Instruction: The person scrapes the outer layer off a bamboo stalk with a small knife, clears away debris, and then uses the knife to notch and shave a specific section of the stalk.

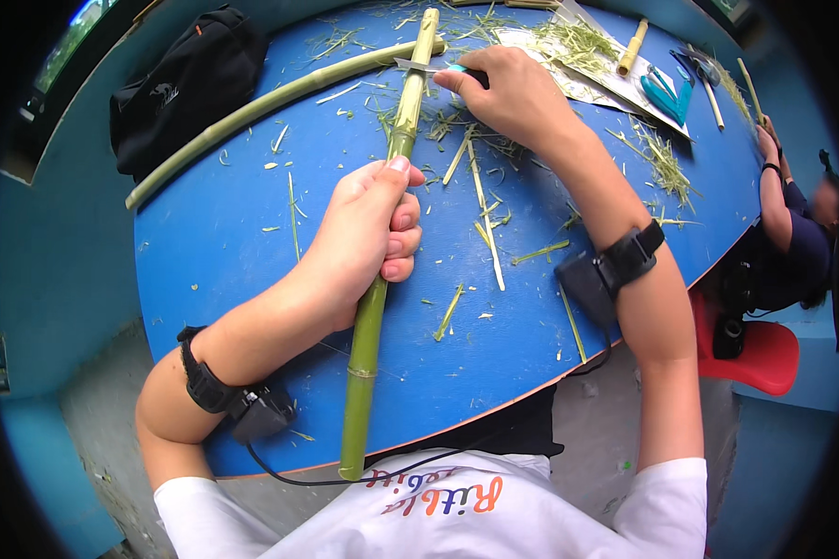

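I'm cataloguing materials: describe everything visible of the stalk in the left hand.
The stalk is straight, jointed and bamboo-like: green below, pale and scraped towards its far end. It points away across the blue table, passing over another pole, its near end at the front edge. The left hand grips its middle; a knife in the right hand crosses the scraped part.

Bright, soft light; dark-rimmed fisheye distortion.

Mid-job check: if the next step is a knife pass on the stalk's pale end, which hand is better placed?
Probably the right hand: it holds the knife, whose blade crosses the pale end of the green stalk. The left hand is wrapped around the stalk's middle.
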A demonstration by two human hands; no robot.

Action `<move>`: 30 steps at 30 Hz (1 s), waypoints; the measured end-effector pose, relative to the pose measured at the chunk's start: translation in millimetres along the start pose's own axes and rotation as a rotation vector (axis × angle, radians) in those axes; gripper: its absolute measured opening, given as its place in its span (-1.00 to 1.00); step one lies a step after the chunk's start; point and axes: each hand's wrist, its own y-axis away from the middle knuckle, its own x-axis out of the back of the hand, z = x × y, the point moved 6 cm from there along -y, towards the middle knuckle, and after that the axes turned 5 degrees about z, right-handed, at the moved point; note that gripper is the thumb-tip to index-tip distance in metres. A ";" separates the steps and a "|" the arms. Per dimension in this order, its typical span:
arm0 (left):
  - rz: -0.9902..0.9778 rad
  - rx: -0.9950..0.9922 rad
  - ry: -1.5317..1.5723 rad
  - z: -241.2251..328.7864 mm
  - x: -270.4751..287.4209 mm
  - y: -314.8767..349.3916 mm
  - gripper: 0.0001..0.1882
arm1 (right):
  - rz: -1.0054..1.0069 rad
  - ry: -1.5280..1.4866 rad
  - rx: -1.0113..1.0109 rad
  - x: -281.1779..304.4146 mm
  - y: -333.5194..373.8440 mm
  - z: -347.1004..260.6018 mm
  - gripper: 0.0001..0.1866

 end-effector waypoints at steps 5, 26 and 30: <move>0.004 0.003 0.019 2.6 0.4 -5.1 -0.71 | -0.145 -0.039 -0.132 3.0 4.1 10.9 -0.51; -0.058 0.025 0.139 0.3 4.7 -8.1 -0.64 | -0.043 -0.061 0.035 -6.4 11.0 0.5 -0.58; -0.072 0.002 0.076 2.6 2.2 -3.9 -0.64 | -0.020 -0.010 -0.042 2.6 2.4 15.0 -0.57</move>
